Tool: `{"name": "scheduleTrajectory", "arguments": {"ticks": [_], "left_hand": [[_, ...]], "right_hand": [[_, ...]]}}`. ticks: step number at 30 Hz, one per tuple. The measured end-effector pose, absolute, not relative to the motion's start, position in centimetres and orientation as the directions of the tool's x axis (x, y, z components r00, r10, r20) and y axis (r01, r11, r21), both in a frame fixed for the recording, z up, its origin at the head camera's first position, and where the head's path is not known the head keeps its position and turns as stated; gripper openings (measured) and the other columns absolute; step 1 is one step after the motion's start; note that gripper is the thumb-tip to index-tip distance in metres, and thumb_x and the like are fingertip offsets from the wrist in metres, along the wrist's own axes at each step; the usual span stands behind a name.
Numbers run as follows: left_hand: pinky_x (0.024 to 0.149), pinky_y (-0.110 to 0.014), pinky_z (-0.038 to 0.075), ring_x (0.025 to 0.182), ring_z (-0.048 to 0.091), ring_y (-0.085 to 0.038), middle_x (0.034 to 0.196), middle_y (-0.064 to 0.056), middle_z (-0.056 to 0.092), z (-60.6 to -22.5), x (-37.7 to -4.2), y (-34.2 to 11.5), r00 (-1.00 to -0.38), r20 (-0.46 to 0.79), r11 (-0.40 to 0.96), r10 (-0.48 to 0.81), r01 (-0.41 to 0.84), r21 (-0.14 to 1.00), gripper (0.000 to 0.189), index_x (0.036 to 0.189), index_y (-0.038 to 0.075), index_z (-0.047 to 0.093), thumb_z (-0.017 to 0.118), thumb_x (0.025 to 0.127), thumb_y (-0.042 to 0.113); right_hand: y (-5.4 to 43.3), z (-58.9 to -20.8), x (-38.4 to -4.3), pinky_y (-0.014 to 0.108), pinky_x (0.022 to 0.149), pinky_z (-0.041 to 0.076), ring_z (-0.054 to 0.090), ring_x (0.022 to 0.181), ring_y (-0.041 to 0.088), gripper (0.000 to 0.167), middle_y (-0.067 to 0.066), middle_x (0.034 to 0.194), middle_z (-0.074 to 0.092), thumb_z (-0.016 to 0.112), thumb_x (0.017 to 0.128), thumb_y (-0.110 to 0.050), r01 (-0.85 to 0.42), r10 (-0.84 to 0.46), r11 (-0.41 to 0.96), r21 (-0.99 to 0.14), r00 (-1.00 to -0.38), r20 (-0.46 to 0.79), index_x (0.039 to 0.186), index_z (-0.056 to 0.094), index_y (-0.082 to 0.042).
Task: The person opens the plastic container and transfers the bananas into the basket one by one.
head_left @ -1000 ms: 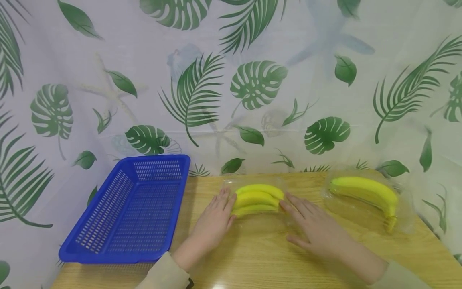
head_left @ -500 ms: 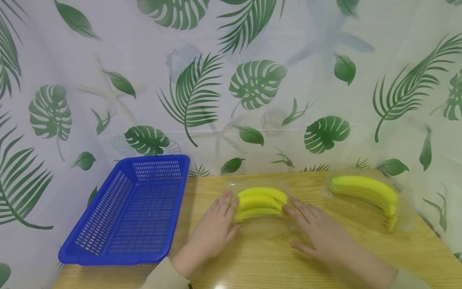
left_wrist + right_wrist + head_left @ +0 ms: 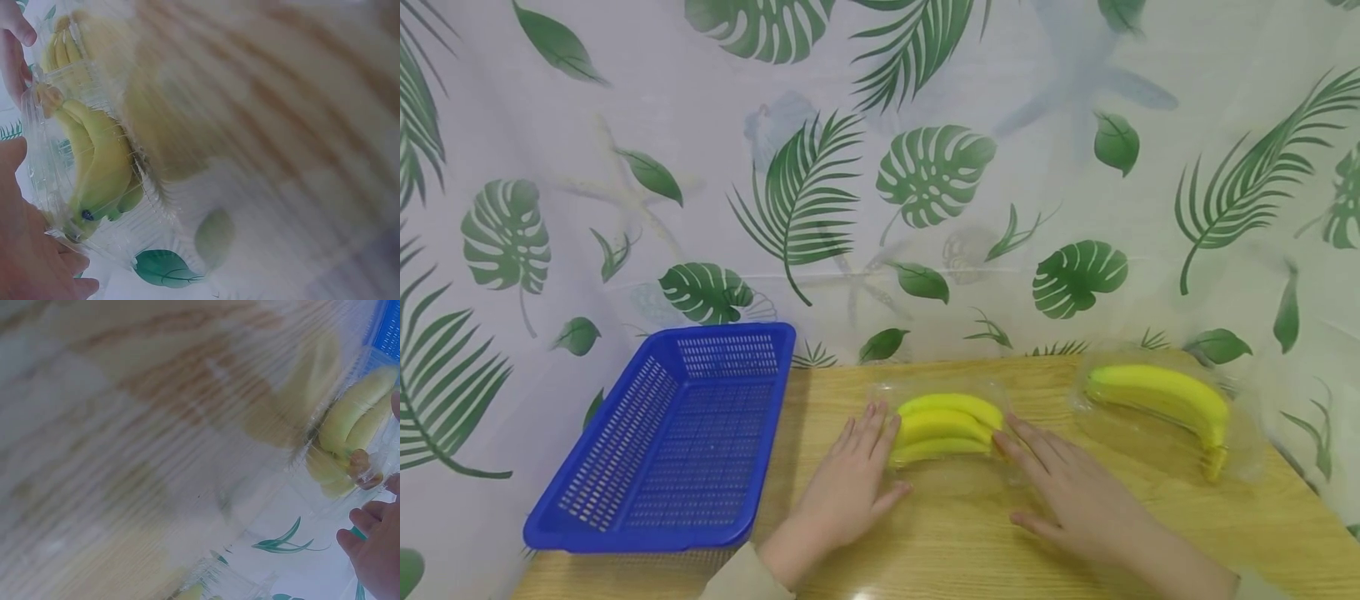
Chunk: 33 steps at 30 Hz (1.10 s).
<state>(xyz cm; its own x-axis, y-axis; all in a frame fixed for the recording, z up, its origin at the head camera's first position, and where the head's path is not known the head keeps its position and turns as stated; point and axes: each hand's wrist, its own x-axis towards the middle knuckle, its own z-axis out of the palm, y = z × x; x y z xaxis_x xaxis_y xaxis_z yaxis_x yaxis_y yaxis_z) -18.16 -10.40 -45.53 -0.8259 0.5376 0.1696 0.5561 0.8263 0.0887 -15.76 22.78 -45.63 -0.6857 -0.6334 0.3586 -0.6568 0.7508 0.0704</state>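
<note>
Tabletop [image 3: 955,533] — middle bananas [image 3: 947,426] now nearer

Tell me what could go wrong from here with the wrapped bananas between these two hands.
The wrapped bananas might slip: the left hand and right hand are at opposite ends, and the plastic looks slick.

The other wrapped banana lies near the right edge of the table, so a bump from the right arm could perhaps push it off.
</note>
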Motion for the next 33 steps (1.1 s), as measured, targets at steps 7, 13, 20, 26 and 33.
{"name": "scheduleTrajectory", "arguments": {"ticks": [7, 13, 20, 26, 33], "left_hand": [[0.134, -0.055, 0.023, 0.164, 0.022, -0.038, 0.176, -0.020, 0.018, -45.6, -18.1, -10.3, -0.827, 0.167, 0.827, 0.536, 0.555, 0.095, 0.086, 0.168, 0.005, 0.027, 0.055, 0.105, 0.057], [0.134, -0.056, 0.024, 0.163, 0.023, -0.038, 0.176, -0.021, 0.020, -45.6, -17.9, -10.2, -0.822, 0.178, 0.820, 0.542, 0.563, 0.103, 0.087, 0.167, 0.005, 0.028, 0.057, 0.105, 0.057], [0.134, -0.057, 0.024, 0.163, 0.024, -0.038, 0.175, -0.022, 0.022, -45.6, -17.9, -10.2, -0.819, 0.190, 0.814, 0.542, 0.568, 0.125, 0.085, 0.167, 0.005, 0.029, 0.059, 0.104, 0.055], [0.134, -0.056, 0.023, 0.164, 0.023, -0.036, 0.176, -0.019, 0.021, -45.7, -18.0, -10.3, -0.821, 0.189, 0.814, 0.539, 0.565, 0.133, 0.084, 0.167, 0.006, 0.029, 0.058, 0.105, 0.055], [0.134, -0.056, 0.022, 0.163, 0.023, -0.038, 0.176, -0.021, 0.021, -45.3, -18.0, -10.4, -0.829, 0.193, 0.816, 0.526, 0.555, 0.160, 0.084, 0.167, 0.004, 0.027, 0.058, 0.106, 0.052]], "right_hand": [[22.9, -45.5, -15.2, 0.058, 0.113, 0.051, 0.054, 0.142, 0.038, 0.098, 0.022, 0.168, 0.038, 0.082, 0.087, -0.051, -0.649, -0.631, 0.756, 0.083, -0.688, 0.358, 0.163, 0.037, -0.010], [22.9, -45.3, -14.8, 0.057, 0.115, 0.050, 0.052, 0.144, 0.036, 0.098, 0.019, 0.169, 0.037, 0.082, 0.087, -0.053, -0.639, -0.621, 0.765, 0.075, -0.704, 0.344, 0.164, 0.037, -0.012], [23.0, -45.2, -14.7, 0.050, 0.122, 0.046, 0.052, 0.144, 0.035, 0.100, 0.019, 0.169, 0.039, 0.084, 0.085, -0.053, -0.634, -0.622, 0.767, 0.098, -0.700, 0.351, 0.163, 0.037, -0.012], [23.0, -44.9, -14.7, 0.014, 0.127, -0.017, 0.050, 0.145, 0.034, 0.099, 0.017, 0.169, 0.040, 0.083, 0.086, -0.054, -0.623, -0.615, 0.777, 0.090, -0.720, 0.320, 0.164, 0.037, -0.012], [23.0, -44.8, -14.8, 0.036, 0.137, 0.018, 0.048, 0.147, 0.035, 0.099, 0.017, 0.169, 0.038, 0.082, 0.087, -0.053, -0.633, -0.623, 0.768, 0.097, -0.705, 0.339, 0.164, 0.036, -0.012]]}}
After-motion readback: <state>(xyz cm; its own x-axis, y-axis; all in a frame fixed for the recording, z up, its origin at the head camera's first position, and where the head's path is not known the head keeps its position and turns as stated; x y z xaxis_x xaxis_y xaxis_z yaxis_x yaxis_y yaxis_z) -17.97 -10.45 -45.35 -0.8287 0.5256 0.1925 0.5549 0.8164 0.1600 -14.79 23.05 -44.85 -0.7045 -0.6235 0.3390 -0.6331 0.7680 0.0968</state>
